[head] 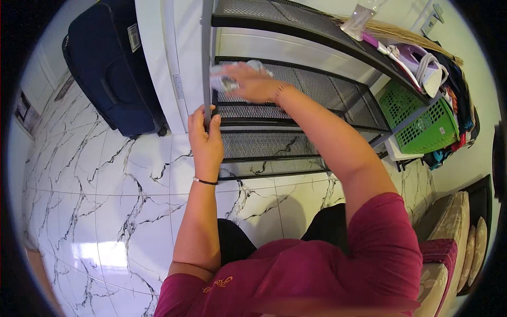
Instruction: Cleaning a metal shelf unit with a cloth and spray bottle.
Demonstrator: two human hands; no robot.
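A black metal shelving rack with mesh shelves (269, 143) stands before me. My left hand (206, 132) is closed around its grey upright post (206, 51) at the near left corner. Over a middle mesh shelf, beside that post, my right hand (249, 82) holds a crumpled pale cloth (225, 79); both are blurred, and the fingers partly cover the cloth. On the top shelf (273, 23), to the right, are a clear plastic bottle (359, 18), a purple and white clothes iron (425, 69) with its cord, and a broom with straw bristles (396, 31).
A dark blue suitcase (109, 75) stands left of a white door frame (174, 47). Right of the rack, a green plastic laundry basket (427, 126) holds clothes. A cushioned seat (443, 222) is at the lower right. The floor (130, 198) is marble-patterned tile.
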